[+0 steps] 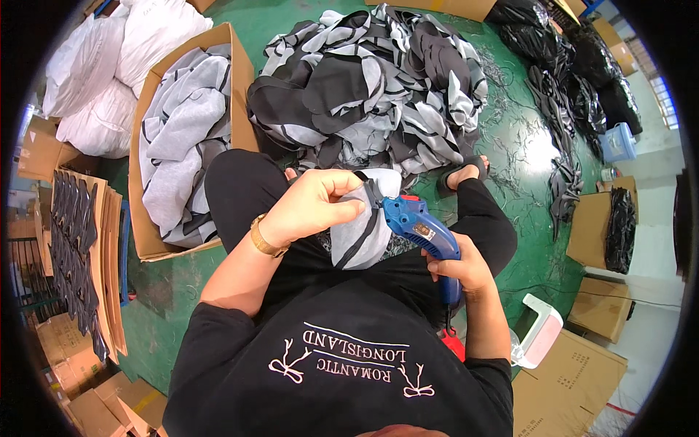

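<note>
Left grip: the left grip point(331, 201) pinches the upper edge of a grey-and-black cloth piece point(364, 239) between thumb and fingers.
Right grip: the right grip point(467, 266) is wrapped round the handle of a blue handheld cutter point(419, 223).
Cloth piece: it is held above the lap, between the knees, with its upper right edge at the cutter's head; a dark band runs down it. Trimming this one looks part-way through, though the blade's exact bite is too small to tell.
Heap: a large heap of similar cloth point(342, 87) lies on the green floor beyond the feet, seemingly much of it yet to be handled.
Carton: an open carton point(244, 91) by the left knee is well filled with cloth; perhaps finished pieces, but I cannot tell.
Offcuts: thin dark scraps point(510, 135) strewn right of the heap suggest plenty already trimmed.
</note>
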Available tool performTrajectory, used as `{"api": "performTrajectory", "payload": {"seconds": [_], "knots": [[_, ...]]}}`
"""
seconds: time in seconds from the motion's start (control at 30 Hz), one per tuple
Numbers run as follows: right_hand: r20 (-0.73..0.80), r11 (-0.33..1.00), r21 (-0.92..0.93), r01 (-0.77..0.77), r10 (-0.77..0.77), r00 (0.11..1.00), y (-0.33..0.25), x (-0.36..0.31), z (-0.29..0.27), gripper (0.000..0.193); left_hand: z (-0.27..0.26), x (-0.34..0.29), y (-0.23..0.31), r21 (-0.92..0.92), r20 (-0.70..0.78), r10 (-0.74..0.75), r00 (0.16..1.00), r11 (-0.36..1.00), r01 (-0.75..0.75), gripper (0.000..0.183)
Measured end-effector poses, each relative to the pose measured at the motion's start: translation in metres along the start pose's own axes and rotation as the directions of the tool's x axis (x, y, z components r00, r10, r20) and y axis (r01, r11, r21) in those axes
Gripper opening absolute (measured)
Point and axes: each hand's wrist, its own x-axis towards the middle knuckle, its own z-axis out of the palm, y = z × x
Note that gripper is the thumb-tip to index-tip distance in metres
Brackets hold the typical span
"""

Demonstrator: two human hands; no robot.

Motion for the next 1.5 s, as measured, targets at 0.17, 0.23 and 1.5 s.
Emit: {"api": "performTrajectory", "payload": {"seconds": [0.17, 0.23, 1.5], "knots": [[-0.019, 0.998, 0.009, 0.063, -0.063, 0.998, 0.0, 0.011, 0.004, 0.036, 0.003, 0.004, 0.003, -0.034, 0.076, -0.015, 0.997, 0.999, 0.017, 0.005], [-0.088, 0.979, 0.147, 0.141, -0.13, 0.988, -0.004, 0.015, 0.009, 0.035, 0.005, 0.006, 0.0, -0.052, 0.017, -0.053, 0.998, 0.997, 0.053, 0.007], [-0.346, 0.938, 0.208, 0.276, -0.194, 0.918, -0.022, 0.048, -0.054, 0.043, -0.172, -0.058, -0.009, 0.269, -0.901, 0.409, 0.146, 0.788, -0.554, 0.028]]}}
